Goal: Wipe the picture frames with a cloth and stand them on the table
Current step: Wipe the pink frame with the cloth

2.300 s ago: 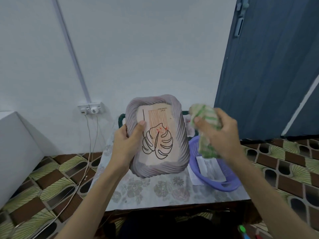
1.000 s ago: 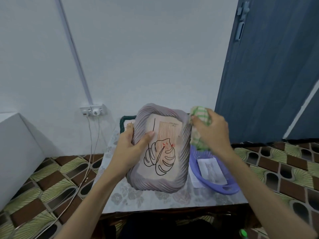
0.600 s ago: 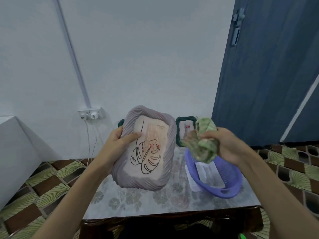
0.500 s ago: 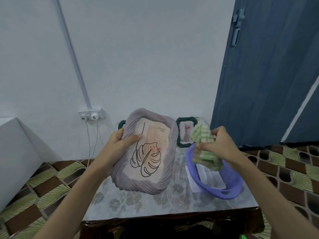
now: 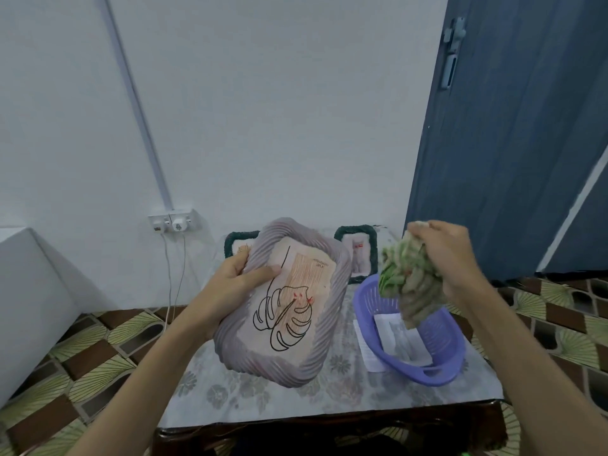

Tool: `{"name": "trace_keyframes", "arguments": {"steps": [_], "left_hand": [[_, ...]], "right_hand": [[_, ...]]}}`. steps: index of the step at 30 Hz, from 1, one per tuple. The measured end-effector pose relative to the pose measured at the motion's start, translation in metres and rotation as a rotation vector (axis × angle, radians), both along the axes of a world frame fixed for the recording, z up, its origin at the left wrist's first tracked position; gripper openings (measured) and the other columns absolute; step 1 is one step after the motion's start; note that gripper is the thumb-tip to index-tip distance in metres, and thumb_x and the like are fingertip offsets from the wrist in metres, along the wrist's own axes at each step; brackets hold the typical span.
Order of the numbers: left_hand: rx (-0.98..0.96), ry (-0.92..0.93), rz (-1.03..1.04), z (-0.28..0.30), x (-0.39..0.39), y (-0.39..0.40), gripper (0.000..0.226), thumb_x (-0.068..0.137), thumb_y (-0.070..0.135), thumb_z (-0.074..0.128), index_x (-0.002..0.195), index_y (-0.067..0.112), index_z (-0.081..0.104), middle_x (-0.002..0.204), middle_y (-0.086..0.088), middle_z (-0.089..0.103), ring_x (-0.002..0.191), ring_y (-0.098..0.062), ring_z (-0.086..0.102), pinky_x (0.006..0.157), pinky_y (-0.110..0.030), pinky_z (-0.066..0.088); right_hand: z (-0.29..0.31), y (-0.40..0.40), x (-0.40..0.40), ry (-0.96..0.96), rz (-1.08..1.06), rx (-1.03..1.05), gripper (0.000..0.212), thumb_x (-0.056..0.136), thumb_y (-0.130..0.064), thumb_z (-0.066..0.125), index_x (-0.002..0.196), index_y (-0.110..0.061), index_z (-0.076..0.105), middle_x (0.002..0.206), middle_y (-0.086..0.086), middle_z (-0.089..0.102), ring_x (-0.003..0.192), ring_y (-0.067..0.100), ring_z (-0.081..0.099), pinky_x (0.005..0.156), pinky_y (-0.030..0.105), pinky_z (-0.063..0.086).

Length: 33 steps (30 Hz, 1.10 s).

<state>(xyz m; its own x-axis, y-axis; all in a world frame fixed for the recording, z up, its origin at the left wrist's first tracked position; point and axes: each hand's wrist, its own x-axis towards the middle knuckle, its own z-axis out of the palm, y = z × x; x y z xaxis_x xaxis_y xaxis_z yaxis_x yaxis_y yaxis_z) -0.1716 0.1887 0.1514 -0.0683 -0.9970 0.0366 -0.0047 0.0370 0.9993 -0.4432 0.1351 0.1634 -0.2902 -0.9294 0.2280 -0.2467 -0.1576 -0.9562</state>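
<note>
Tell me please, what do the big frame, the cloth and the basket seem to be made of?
Big frame: likely moulded plastic or resin, matt grey-lilac, with twisted ridges; the picture cannot settle which.
Cloth: soft woven fabric, green and pale stripes; it hangs crumpled from the right hand.
Basket: plastic, smooth lilac, with slotted walls.

no text can be read for certain. the print in the grey frame (image 5: 283, 301) carries a small line of lettering just beyond the left hand (image 5: 237, 284) thumb tip, too small to make out. sheets in the purple basket (image 5: 424, 343), below the right hand's (image 5: 450, 261) fingers, show only blurred marks.
</note>
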Motion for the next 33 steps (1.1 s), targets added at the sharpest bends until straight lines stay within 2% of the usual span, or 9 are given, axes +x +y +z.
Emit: {"name": "trace_keyframes", "arguments": {"steps": [3,7,11,14,18,21,24,29,33], "left_hand": [[-0.002,-0.002,-0.018,0.003,-0.001,0.0,0.025,0.078,0.016,0.065,0.1,0.006,0.06,0.084,-0.012,0.071,0.071,-0.025,0.069,0.062,-0.033,0.058],[-0.026,0.021,-0.076,0.013,-0.009,0.001,0.022,0.072,0.018,0.066,0.091,0.008,0.062,0.081,-0.012,0.07,0.068,-0.023,0.068,0.061,-0.032,0.058],[-0.057,-0.015,-0.136,0.022,-0.018,0.002,0.025,0.069,0.021,0.068,0.091,0.011,0.063,0.081,-0.007,0.071,0.07,-0.02,0.069,0.062,-0.028,0.058],[-0.066,-0.063,-0.155,0.025,-0.014,0.002,0.029,0.07,0.021,0.077,0.094,0.012,0.064,0.084,-0.008,0.072,0.073,-0.022,0.07,0.063,-0.03,0.058],[-0.07,-0.13,-0.196,0.029,-0.007,0.001,0.047,0.06,0.035,0.076,0.098,0.011,0.064,0.089,-0.013,0.072,0.078,-0.026,0.07,0.068,-0.033,0.058],[-0.099,-0.147,-0.264,0.032,-0.01,0.003,0.023,0.069,0.024,0.073,0.09,0.016,0.066,0.081,-0.006,0.072,0.072,-0.02,0.07,0.06,-0.027,0.056],[-0.11,-0.16,-0.299,0.033,-0.014,0.004,0.019,0.074,0.016,0.065,0.092,0.014,0.065,0.077,-0.002,0.072,0.067,-0.016,0.069,0.056,-0.022,0.053],[-0.098,-0.156,-0.287,0.035,-0.008,0.002,0.022,0.073,0.014,0.066,0.093,0.006,0.065,0.079,-0.01,0.07,0.066,-0.018,0.069,0.056,-0.024,0.055],[-0.1,-0.171,-0.293,0.036,-0.011,0.002,0.021,0.073,0.015,0.066,0.092,0.006,0.064,0.077,-0.009,0.071,0.065,-0.018,0.069,0.055,-0.023,0.054]], "right_hand": [[0.021,0.012,-0.001,-0.311,0.317,-0.007,0.023,0.085,-0.019,0.062,0.085,0.003,0.057,0.07,0.014,0.044,0.061,0.025,0.045,0.057,0.027,0.043],[0.027,0.029,0.013,-0.118,0.555,-0.023,0.024,0.086,-0.024,0.06,0.094,-0.002,0.063,0.08,0.004,0.063,0.074,0.017,0.059,0.064,0.025,0.049],[0.019,0.032,0.03,-0.035,0.686,-0.042,0.032,0.09,-0.035,0.048,0.072,-0.008,0.051,0.072,0.002,0.049,0.071,0.013,0.048,0.07,0.026,0.04],[0.022,0.032,0.029,-0.222,0.716,-0.02,0.018,0.092,-0.008,0.044,0.081,-0.01,0.059,0.076,0.0,0.062,0.073,0.01,0.058,0.069,0.02,0.049],[0.023,0.029,0.021,-0.031,0.724,-0.068,0.026,0.082,-0.002,0.06,0.102,-0.019,0.058,0.083,-0.006,0.07,0.078,0.007,0.064,0.07,0.018,0.053],[0.023,0.031,0.031,0.169,0.581,-0.17,0.012,0.084,-0.009,0.06,0.083,0.003,0.063,0.065,0.004,0.056,0.057,0.008,0.049,0.055,0.014,0.041],[0.019,0.03,0.038,0.11,0.447,-0.227,0.036,0.089,-0.01,0.056,0.064,0.016,0.05,0.059,0.007,0.035,0.052,0.015,0.03,0.045,0.018,0.024],[0.023,0.037,0.02,-0.133,0.805,0.024,0.015,0.082,0.004,0.06,0.09,-0.005,0.068,0.078,0.002,0.072,0.072,0.011,0.067,0.064,0.019,0.054],[0.022,0.037,0.027,-0.05,0.605,-0.025,0.009,0.081,-0.003,0.065,0.078,-0.007,0.072,0.067,0.002,0.07,0.06,0.011,0.063,0.055,0.019,0.052]]}}
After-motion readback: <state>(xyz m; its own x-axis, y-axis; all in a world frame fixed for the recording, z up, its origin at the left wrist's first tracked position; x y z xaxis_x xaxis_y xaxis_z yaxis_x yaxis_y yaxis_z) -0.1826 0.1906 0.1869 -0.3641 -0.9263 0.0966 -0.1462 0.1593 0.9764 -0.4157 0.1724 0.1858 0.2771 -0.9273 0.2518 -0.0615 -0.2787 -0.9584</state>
